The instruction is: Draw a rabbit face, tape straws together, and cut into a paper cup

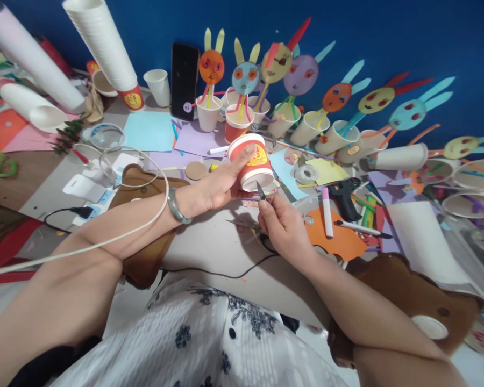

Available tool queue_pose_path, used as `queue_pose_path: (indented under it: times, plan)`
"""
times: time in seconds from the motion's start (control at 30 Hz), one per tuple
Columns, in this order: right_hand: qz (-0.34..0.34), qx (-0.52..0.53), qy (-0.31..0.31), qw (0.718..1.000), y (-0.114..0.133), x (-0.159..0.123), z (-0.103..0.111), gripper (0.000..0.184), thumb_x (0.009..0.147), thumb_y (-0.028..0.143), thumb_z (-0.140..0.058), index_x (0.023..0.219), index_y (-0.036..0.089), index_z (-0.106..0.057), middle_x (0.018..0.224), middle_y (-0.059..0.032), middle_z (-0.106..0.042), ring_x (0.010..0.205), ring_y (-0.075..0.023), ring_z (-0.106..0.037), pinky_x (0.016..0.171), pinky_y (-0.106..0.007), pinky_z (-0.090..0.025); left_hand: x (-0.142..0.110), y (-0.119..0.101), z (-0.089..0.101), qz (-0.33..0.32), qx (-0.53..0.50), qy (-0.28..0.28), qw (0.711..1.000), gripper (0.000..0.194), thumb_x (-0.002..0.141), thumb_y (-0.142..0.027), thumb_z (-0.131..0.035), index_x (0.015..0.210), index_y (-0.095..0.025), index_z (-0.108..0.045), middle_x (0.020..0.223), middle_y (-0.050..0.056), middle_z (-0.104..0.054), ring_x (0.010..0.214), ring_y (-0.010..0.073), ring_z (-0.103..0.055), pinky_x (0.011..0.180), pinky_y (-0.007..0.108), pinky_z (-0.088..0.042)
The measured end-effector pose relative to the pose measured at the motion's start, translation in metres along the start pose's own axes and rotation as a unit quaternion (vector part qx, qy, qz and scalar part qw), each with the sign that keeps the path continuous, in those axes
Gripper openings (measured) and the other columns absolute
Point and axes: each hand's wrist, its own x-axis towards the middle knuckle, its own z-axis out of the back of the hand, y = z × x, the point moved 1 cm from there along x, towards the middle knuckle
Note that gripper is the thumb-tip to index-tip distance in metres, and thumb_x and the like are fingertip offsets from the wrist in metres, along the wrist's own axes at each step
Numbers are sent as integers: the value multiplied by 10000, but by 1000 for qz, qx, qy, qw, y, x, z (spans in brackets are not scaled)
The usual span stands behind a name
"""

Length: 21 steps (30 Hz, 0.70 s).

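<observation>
The cup (261,167) is held tilted above the table (210,250) by the left hand (222,185), its thumb laid across the side and the other fingers wrapped behind. It is a red paper cup with white bands at both ends; a pale round end faces the body. A yellow emblem with red marks sits on its side, partly under the thumb, too small to read.

The fingers of the right hand (283,224) pinch a dark pointed tool (261,191), its tip at the cup's pale end; whether it pierces it, I cannot tell.

A similar yellow emblem marks the red cup (126,100) at the foot of the white stack (102,45). The phone (184,75) bears a round lilac sticker (187,108) reading "Hi".
</observation>
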Motion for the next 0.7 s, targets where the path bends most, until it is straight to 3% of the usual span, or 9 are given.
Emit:
queue_pose_path:
  times: [0.43,0.53,0.6,0.7]
  plan:
    - [53,-165,-56,983,-4,8,7,239,995,456,-464,872,251,-452,580,18,-467,524,-175,-433,549,-309,-286,1,-1,-4,3,-13,-23,1000,476,891,-627,-693,990,-166,-627,726,15,-685,644,127,-637,650,255,-541]
    - [18,-101,-27,994,0,8,7,280,1002,479,-479,841,253,-444,583,17,-498,526,-160,-443,549,-301,-313,0,-1,-5,1,-16,-27,1000,437,906,-594,-687,925,-166,-598,728,5,-653,622,113,-609,630,251,-520]
    - [-34,-4,17,999,3,8,5,343,1005,525,-490,805,253,-429,561,33,-490,497,-135,-423,521,-281,-325,1,0,-5,0,-19,-27,999,408,932,-566,-659,916,-163,-596,754,8,-645,642,117,-608,664,268,-529]
    - [-132,189,81,970,8,9,2,438,961,620,-552,776,250,-408,541,81,-424,429,-79,-296,440,-237,-249,3,4,-2,-6,-18,-30,999,371,968,-533,-608,920,-165,-610,798,21,-648,701,138,-621,739,312,-549]
